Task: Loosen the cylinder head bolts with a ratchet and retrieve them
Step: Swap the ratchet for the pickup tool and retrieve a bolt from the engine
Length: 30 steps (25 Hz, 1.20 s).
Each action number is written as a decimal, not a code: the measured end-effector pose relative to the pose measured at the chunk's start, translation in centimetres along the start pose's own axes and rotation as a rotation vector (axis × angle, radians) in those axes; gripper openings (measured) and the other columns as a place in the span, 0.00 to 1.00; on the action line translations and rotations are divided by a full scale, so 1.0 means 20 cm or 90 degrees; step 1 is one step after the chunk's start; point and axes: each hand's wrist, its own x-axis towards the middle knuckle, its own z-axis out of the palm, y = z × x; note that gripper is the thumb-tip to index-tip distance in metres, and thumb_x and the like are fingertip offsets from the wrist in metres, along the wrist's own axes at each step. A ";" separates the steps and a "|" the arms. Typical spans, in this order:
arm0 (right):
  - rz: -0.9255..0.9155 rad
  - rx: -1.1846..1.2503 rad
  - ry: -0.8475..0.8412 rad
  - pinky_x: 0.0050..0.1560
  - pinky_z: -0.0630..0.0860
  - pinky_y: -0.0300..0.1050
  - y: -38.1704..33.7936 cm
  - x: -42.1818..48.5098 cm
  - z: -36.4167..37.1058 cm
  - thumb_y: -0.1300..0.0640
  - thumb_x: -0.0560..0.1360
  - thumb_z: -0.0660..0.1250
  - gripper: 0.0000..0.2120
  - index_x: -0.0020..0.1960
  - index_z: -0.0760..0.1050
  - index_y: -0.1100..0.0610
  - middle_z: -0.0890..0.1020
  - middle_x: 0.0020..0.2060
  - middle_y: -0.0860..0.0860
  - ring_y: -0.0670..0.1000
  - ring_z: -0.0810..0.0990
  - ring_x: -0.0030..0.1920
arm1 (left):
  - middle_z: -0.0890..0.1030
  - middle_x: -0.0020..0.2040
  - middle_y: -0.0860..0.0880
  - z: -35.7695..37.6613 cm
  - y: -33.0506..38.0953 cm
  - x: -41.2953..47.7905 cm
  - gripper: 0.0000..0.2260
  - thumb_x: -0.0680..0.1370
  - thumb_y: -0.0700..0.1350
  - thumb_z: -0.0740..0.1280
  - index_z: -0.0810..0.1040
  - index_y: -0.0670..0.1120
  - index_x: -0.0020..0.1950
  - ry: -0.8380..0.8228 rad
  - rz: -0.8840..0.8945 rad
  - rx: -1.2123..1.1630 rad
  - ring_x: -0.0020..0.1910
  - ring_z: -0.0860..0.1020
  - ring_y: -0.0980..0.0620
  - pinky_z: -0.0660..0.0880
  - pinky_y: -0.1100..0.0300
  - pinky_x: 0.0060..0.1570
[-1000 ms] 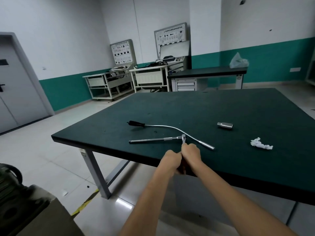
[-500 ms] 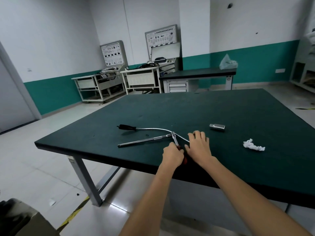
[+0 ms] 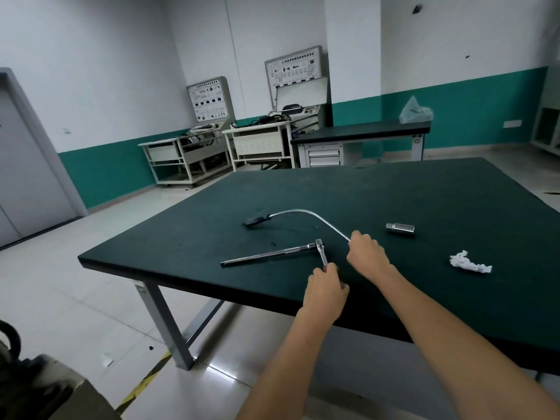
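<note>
My green-topped counter [image 3: 409,189] carries a crumpled white tissue [image 3: 469,262] near its right edge. Beyond the counter's far side stand a second counter [image 3: 360,132] bearing a plastic bag [image 3: 414,112] and a white panel trolley [image 3: 259,144]; a grey door [image 3: 27,183] is far left.

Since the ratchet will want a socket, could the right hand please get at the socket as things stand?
Probably yes: the socket lies bare on the table just past the right hand, though its fingers hold the flexible tool.
</note>
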 end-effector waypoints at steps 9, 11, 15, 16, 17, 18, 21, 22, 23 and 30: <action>-0.173 0.313 0.274 0.33 0.69 0.48 0.11 -0.24 -0.18 0.61 0.76 0.64 0.03 0.44 0.74 0.60 0.74 0.29 0.50 0.52 0.71 0.29 | 0.67 0.71 0.42 -0.33 -0.08 -0.07 0.26 0.79 0.51 0.63 0.63 0.44 0.75 0.332 0.099 0.130 0.68 0.66 0.40 0.64 0.46 0.65; -0.274 0.282 0.302 0.30 0.69 0.45 0.07 -0.33 -0.26 0.57 0.75 0.66 0.03 0.44 0.75 0.57 0.73 0.29 0.46 0.48 0.70 0.27 | 0.69 0.71 0.41 -0.62 -0.13 -0.14 0.28 0.77 0.52 0.65 0.65 0.44 0.74 0.490 0.185 0.284 0.71 0.66 0.39 0.63 0.43 0.68; -0.479 0.223 0.351 0.28 0.75 0.46 -0.18 -0.46 -0.39 0.53 0.76 0.65 0.08 0.45 0.76 0.57 0.79 0.34 0.48 0.50 0.75 0.29 | 0.74 0.67 0.48 -1.15 -0.21 -0.47 0.21 0.81 0.61 0.54 0.70 0.52 0.68 0.212 0.139 0.502 0.73 0.63 0.46 0.50 0.47 0.75; -0.527 0.221 0.363 0.29 0.75 0.47 -0.26 -0.47 -0.40 0.52 0.76 0.62 0.10 0.45 0.75 0.58 0.79 0.35 0.49 0.51 0.76 0.30 | 0.80 0.57 0.48 -1.23 -0.22 -0.58 0.19 0.81 0.60 0.55 0.75 0.49 0.60 0.145 0.092 0.421 0.64 0.74 0.47 0.61 0.50 0.70; -0.565 0.223 0.369 0.31 0.75 0.48 -0.36 -0.48 -0.41 0.51 0.77 0.60 0.12 0.45 0.75 0.59 0.79 0.35 0.51 0.53 0.77 0.31 | 0.82 0.44 0.47 -1.30 -0.22 -0.70 0.18 0.82 0.57 0.57 0.77 0.45 0.51 0.073 0.041 0.275 0.49 0.81 0.48 0.72 0.54 0.59; -0.600 0.239 0.368 0.34 0.74 0.49 -0.48 -0.50 -0.41 0.50 0.78 0.57 0.15 0.45 0.75 0.60 0.78 0.35 0.53 0.55 0.76 0.33 | 0.79 0.34 0.47 -1.37 -0.22 -0.85 0.17 0.83 0.53 0.58 0.77 0.43 0.45 0.002 -0.012 0.111 0.34 0.80 0.50 0.76 0.57 0.45; -0.669 0.326 0.325 0.45 0.68 0.49 -0.97 -0.63 -0.44 0.50 0.81 0.51 0.23 0.47 0.77 0.66 0.78 0.38 0.59 0.59 0.74 0.38 | 0.63 0.23 0.52 -1.55 -0.23 -1.33 0.15 0.84 0.44 0.54 0.70 0.41 0.40 -0.074 -0.182 -0.375 0.18 0.61 0.57 0.66 0.66 0.23; -0.685 0.356 0.306 0.49 0.67 0.49 -1.16 -0.73 -0.46 0.51 0.81 0.51 0.23 0.50 0.77 0.67 0.79 0.42 0.61 0.60 0.75 0.42 | 0.62 0.22 0.53 -1.60 -0.23 -1.48 0.15 0.85 0.43 0.53 0.69 0.42 0.40 -0.034 -0.244 -0.530 0.18 0.59 0.58 0.63 0.67 0.21; -0.698 0.390 0.284 0.53 0.68 0.50 -1.35 -0.86 -0.49 0.53 0.80 0.53 0.20 0.54 0.76 0.67 0.79 0.47 0.62 0.61 0.76 0.48 | 0.61 0.22 0.53 -1.65 -0.23 -1.62 0.15 0.85 0.41 0.51 0.68 0.42 0.39 0.031 -0.284 -0.674 0.17 0.58 0.59 0.62 0.68 0.20; -0.706 1.097 -0.599 0.43 0.79 0.44 -1.89 -2.19 -0.77 0.53 0.79 0.57 0.14 0.60 0.74 0.56 0.83 0.46 0.59 0.59 0.83 0.44 | 0.64 0.22 0.49 -2.00 -0.24 -2.40 0.15 0.81 0.32 0.46 0.65 0.42 0.38 0.681 -0.098 -1.081 0.14 0.60 0.57 0.63 0.72 0.20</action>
